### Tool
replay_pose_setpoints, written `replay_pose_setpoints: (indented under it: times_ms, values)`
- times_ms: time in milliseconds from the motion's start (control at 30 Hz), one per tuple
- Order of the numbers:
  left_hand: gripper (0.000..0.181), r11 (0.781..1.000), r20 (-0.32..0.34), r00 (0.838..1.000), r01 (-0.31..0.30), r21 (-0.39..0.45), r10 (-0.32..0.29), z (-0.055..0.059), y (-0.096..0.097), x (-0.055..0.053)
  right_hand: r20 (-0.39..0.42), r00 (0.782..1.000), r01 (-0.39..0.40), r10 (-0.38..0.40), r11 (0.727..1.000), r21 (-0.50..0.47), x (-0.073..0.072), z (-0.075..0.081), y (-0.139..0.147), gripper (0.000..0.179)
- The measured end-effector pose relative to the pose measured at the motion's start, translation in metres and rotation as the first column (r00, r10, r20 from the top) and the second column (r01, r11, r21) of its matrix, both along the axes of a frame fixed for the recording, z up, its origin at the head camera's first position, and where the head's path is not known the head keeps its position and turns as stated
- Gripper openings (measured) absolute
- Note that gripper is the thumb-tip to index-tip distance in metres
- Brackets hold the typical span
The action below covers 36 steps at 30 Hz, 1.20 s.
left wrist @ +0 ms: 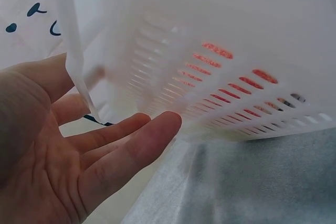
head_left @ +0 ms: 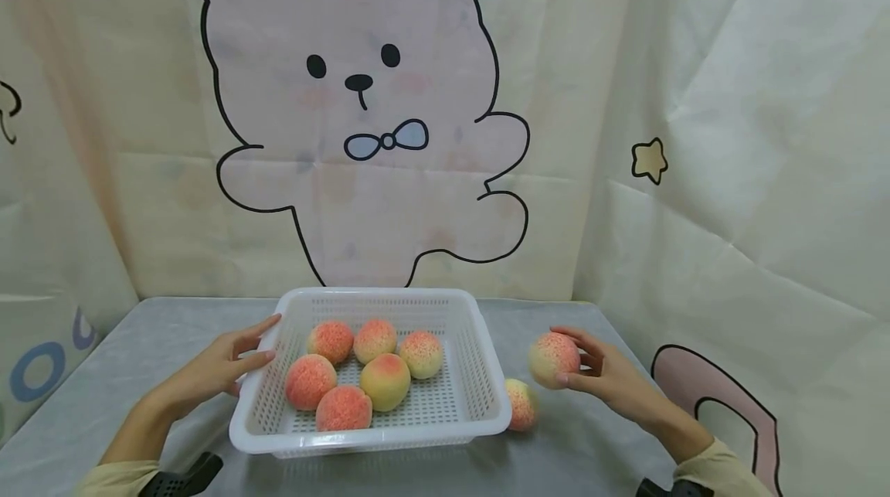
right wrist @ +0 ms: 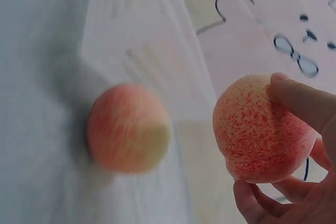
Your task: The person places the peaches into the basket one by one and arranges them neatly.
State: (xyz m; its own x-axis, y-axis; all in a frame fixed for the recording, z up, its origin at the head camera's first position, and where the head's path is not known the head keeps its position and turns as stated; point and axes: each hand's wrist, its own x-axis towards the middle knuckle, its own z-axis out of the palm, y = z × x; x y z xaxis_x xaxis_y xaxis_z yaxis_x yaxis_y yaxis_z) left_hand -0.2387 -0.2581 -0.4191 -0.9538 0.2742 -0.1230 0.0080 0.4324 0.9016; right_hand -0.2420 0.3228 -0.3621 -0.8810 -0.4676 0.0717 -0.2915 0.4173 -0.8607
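A white plastic basket (head_left: 371, 439) with slotted sides stands on the table and holds several peaches (head_left: 385, 382), red-pink to yellow. At its left side my left hand (head_left: 215, 369) grips the rim; the left wrist view has those fingers against the outer wall (left wrist: 252, 19). To the right of the basket, my right hand (head_left: 615, 381) holds a speckled peach (head_left: 554, 360) between thumb and fingers, above the table. Another peach (head_left: 521, 405) lies on the table by the basket's right wall, partly hidden by it in the head view.
A grey cloth (head_left: 195, 327) covers the table. Behind it hangs a pale curtain (head_left: 556, 79) with a cartoon bear, and more printed fabric (head_left: 765, 172) closes off the right side. Both wrists wear dark devices (head_left: 182, 475).
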Motion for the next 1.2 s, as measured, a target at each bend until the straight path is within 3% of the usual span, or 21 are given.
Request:
replay_pose_setpoints:
  times_ms: [200, 400, 567, 900, 1200]
  values:
    - [0.082, 1.000, 0.012, 1.000, -0.003, -0.004, 0.003, 0.000, 0.000, -0.001, -0.046, 0.995, -0.092, 0.091, 0.995, -0.026, -0.006, 0.011, -0.035, 0.064]
    - [0.080, 0.999, -0.011, 1.000, 0.021, 0.027, -0.021, 0.000, 0.002, -0.002, -0.098, 0.982, -0.159, 0.159, 0.987, 0.007, -0.014, 0.007, -0.066, 0.063]
    - [0.079, 0.997, -0.025, 0.998, 0.050, 0.052, -0.049, -0.002, 0.004, -0.002, -0.098, 0.982, -0.159, 0.162, 0.986, 0.040, -0.018, -0.001, -0.081, 0.065]
    - [0.080, 0.999, -0.028, 0.999, 0.027, 0.019, -0.027, 0.002, -0.002, -0.001, -0.145, 0.971, -0.177, 0.188, 0.980, 0.088, -0.028, 0.002, -0.104, 0.065]
    - [0.081, 1.000, 0.002, 1.000, 0.007, 0.009, -0.007, 0.001, 0.001, -0.002, -0.169, 0.963, -0.179, 0.209, 0.968, 0.175, -0.038, -0.006, -0.121, 0.063]
